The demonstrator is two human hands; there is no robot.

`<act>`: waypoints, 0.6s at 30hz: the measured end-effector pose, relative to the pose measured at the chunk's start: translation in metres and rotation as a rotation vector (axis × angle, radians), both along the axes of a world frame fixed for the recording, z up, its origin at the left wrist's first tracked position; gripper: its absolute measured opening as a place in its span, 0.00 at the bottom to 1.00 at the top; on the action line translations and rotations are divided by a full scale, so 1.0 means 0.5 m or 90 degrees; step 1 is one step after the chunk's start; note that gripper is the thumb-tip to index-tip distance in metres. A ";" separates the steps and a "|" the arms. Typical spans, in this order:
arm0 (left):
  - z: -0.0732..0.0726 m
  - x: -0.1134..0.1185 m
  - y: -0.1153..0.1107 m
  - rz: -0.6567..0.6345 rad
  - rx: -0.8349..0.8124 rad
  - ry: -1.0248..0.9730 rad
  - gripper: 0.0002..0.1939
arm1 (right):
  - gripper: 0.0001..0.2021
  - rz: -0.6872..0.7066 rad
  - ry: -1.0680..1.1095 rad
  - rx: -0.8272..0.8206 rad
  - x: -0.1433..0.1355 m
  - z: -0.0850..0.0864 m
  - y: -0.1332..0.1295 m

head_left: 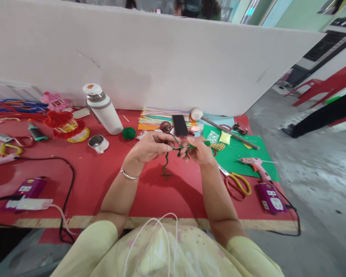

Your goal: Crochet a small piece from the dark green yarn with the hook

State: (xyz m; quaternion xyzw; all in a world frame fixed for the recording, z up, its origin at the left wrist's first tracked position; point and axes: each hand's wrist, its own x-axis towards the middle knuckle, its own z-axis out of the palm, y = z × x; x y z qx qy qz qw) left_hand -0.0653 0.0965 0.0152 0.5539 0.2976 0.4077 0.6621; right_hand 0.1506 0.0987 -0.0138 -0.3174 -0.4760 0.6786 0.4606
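The left hand (pixel 152 145) and right hand (pixel 201 151) hold green yarn (pixel 165 163) in pinched fingers (pixel 163 147); a capped white thermos (pixel 106 113) stands behind a steel-lined cup (pixel 103 146).

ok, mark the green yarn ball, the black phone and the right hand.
Green yarn ball (pixel 128 133): head view, middle of its wound side.
Black phone (pixel 180 125): head view, middle of its upper face.
Right hand (pixel 202 151): head view, middle of the hand.

a white partition (pixel 161 57) stands behind a red-topped table (pixel 88 177), with red chairs (pixel 330 85) on grey floor (pixel 320 169) to the right.
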 end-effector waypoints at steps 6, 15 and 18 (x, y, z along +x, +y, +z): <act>-0.004 -0.002 0.002 0.005 0.004 0.002 0.13 | 0.21 -0.015 -0.003 -0.006 0.003 -0.002 -0.002; 0.001 -0.002 0.000 0.003 -0.014 0.002 0.12 | 0.19 0.005 -0.047 0.039 0.014 0.016 -0.012; 0.001 -0.003 -0.001 0.007 -0.015 0.013 0.12 | 0.18 -0.003 -0.067 0.062 0.017 0.017 -0.014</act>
